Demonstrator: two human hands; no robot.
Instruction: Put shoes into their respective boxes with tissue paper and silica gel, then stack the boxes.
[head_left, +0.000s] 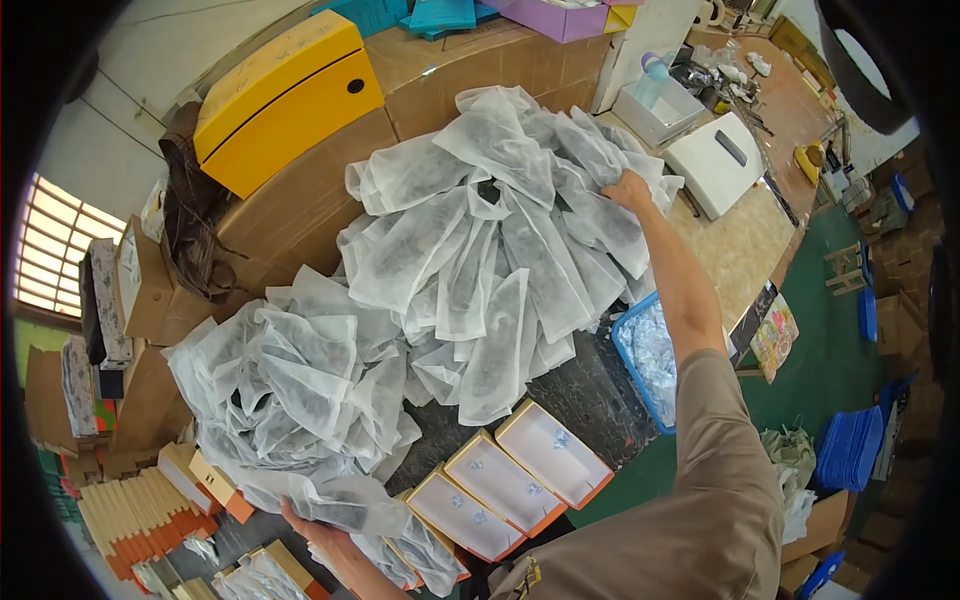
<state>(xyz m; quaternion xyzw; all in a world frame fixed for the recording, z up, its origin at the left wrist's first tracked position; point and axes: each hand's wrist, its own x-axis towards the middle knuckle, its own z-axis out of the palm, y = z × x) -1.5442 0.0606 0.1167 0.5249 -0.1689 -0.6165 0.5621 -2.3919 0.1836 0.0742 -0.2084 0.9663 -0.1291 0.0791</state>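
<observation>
A big heap of translucent white fabric bags (420,240), dark contents showing faintly through them, covers the black tabletop (590,385). Far out to the right, my right hand (628,190) is closed on a bag at the heap's edge; its fingertips are partly hidden by fabric. Down at the front left, my left hand (330,545) grips another white bag (350,503), which stretches toward the open boxes. Three open shallow boxes (555,455) with white insides and orange edges stand in a row to the right of that bag. More bags lie over boxes by my left hand.
Cartons (310,165) wall the table's far side, with a yellow box (290,100) on top. A blue-rimmed basket (640,385) of clear plastic sits under my right arm. Stacked box parts (130,520) stand at left. A white bin (655,110) is at the far right.
</observation>
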